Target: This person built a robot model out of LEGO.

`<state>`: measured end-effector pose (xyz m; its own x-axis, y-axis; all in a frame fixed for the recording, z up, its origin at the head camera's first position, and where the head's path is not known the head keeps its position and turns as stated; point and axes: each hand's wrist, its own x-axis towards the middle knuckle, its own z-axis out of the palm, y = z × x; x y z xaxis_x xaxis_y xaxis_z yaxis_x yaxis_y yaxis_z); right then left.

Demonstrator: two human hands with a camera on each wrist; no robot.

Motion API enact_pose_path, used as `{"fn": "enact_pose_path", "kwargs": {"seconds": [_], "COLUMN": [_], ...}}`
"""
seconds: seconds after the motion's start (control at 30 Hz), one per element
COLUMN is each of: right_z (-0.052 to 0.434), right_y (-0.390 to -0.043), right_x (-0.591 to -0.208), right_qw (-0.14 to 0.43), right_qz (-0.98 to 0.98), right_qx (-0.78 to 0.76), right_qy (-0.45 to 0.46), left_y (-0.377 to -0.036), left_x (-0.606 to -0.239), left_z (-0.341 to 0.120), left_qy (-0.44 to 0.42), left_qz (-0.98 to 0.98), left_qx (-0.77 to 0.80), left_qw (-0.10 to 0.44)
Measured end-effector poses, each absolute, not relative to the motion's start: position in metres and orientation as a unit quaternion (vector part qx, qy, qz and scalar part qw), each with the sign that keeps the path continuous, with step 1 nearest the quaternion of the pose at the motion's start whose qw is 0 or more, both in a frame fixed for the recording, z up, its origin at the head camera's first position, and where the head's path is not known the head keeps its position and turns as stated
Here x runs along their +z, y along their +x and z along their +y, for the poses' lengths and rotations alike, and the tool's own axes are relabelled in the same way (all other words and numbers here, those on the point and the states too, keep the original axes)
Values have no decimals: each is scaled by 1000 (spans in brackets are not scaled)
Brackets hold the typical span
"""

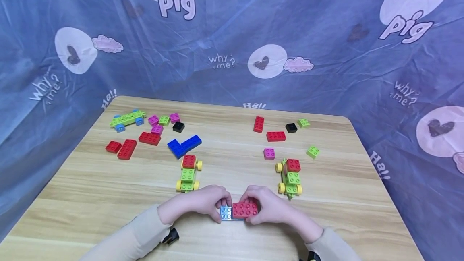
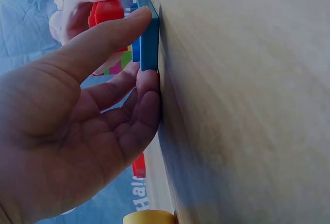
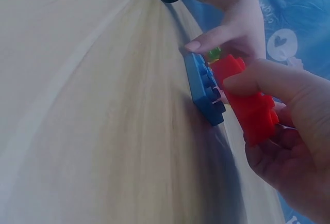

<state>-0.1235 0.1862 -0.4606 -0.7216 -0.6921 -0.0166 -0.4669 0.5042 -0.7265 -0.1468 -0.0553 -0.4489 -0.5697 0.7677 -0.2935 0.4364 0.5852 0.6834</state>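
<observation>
Two pale sleeves point(image 1: 135, 233) reach in from the bottom edge, ending in a person's bare hands, close together at the near side of a wood-grain desk point(image 1: 232, 245). The left hand point(image 1: 207, 199) pinches one end of a blue brick point(image 1: 225, 212), studs up, between thumb and fingers. The right hand point(image 1: 269, 205) grips a red brick point(image 1: 245, 210) with two rows of studs, holding it over the other part of the blue one; the right wrist view shows it tilted, with a gap between the two at one end.

Just beyond the hands stand two small vehicles with yellow wheels, one to the left point(image 1: 187, 175) and one to the right point(image 1: 291, 178), each carrying green and red bricks. Farther left are a green wheeled base point(image 1: 127, 120) with blue wheels, two touching blue bricks point(image 1: 185, 146), and loose red, magenta, green and black bricks. More loose bricks lie farther right. A blue cloth point(image 1: 224, 23) printed "pig" hangs behind.
</observation>
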Motion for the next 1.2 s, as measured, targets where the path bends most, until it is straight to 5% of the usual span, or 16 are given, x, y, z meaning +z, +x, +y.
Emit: {"fn": "enact_pose_path", "kwargs": {"seconds": [1.2], "right_z": [184], "right_y": [-126], "right_x": [-461], "right_qw": [182], "right_qz": [853], "right_qx": [-354], "right_qy": [-339], "left_y": [-149], "left_x": [-455], "left_z": [-56], "left_qy": [354], "left_qz": [841], "left_qx": [286], "left_qw": [292]}}
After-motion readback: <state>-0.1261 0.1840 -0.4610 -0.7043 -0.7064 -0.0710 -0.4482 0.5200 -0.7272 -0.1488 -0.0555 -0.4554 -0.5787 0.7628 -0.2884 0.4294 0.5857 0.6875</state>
